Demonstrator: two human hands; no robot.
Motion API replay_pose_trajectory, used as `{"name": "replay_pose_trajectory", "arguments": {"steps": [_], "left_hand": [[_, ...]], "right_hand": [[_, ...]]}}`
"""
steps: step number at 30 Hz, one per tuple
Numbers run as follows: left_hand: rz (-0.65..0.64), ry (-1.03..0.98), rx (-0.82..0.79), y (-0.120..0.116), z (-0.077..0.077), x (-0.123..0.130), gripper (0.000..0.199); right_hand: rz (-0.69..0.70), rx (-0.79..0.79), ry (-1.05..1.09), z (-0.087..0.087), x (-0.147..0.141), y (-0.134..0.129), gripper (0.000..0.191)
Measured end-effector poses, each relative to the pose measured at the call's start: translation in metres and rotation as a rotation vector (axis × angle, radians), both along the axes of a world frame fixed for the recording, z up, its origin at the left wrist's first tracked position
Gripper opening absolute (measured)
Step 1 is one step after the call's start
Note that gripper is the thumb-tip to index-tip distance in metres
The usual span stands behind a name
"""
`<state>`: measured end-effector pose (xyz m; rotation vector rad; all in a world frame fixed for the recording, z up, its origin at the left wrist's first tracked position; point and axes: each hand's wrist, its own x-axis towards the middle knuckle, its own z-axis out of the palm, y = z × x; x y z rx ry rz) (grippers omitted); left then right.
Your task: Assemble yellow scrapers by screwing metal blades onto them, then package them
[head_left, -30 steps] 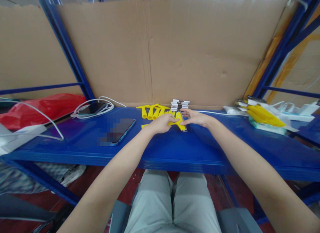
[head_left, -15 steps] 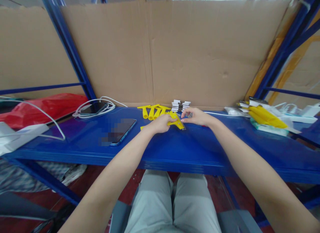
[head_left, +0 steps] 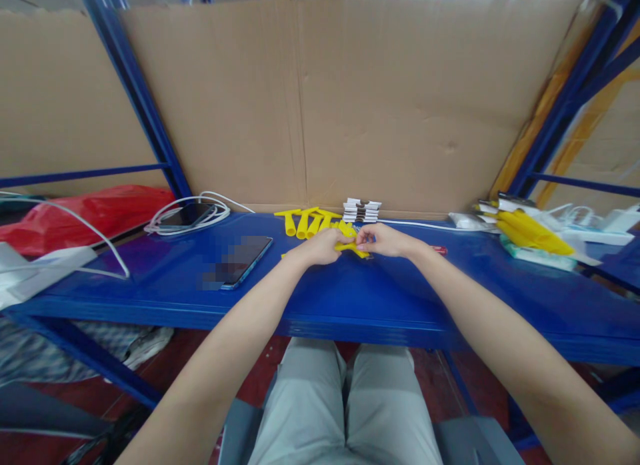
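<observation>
My left hand (head_left: pixel 325 246) is closed round the handle of a yellow scraper (head_left: pixel 354 248), whose head points right above the blue shelf. My right hand (head_left: pixel 383 240) is at the scraper's head, fingertips pinched together against it. Whatever sits between those fingertips is too small to make out. Just behind my left hand lie several more yellow scraper bodies (head_left: pixel 302 225) with round hollow handles. A stack of white-and-dark flat pieces (head_left: pixel 361 210) stands behind my right hand, by the cardboard. Part of a red object (head_left: pixel 439 250) shows beyond my right wrist.
A phone (head_left: pixel 247 262) lies on the blue shelf (head_left: pixel 350 312) to the left. Coiled white cable (head_left: pixel 220 215), a second dark device and a red bag (head_left: pixel 100 215) are farther left. Yellow packets (head_left: pixel 535 233) and a power strip (head_left: pixel 600 235) sit right. Cardboard (head_left: pixel 400 105) walls the back.
My right hand has moved left and slightly down onto the scraper's head, its fingers closing there. The red object is now more exposed. My left hand keeps hold of the scraper, whose head has tilted.
</observation>
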<state>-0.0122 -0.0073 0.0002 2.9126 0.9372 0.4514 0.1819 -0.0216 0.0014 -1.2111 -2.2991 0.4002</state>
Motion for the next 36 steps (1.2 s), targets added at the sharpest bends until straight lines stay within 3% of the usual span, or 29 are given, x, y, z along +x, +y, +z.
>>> {"name": "replay_pose_trajectory", "arguments": {"steps": [19, 24, 36], "left_hand": [[-0.005, 0.034, -0.001, -0.0056, 0.0025, 0.0009, 0.043], [-0.012, 0.027, -0.004, -0.0048, 0.0026, 0.0010, 0.045], [-0.047, 0.021, 0.011, -0.0048, 0.0023, 0.0006, 0.046]], "right_hand": [[0.033, -0.071, 0.000, -0.0053, 0.0066, 0.0071, 0.012], [0.035, -0.103, 0.087, -0.0049, 0.0069, 0.0052, 0.006], [0.050, -0.267, 0.262, -0.0046, 0.0063, 0.0034, 0.015]]}}
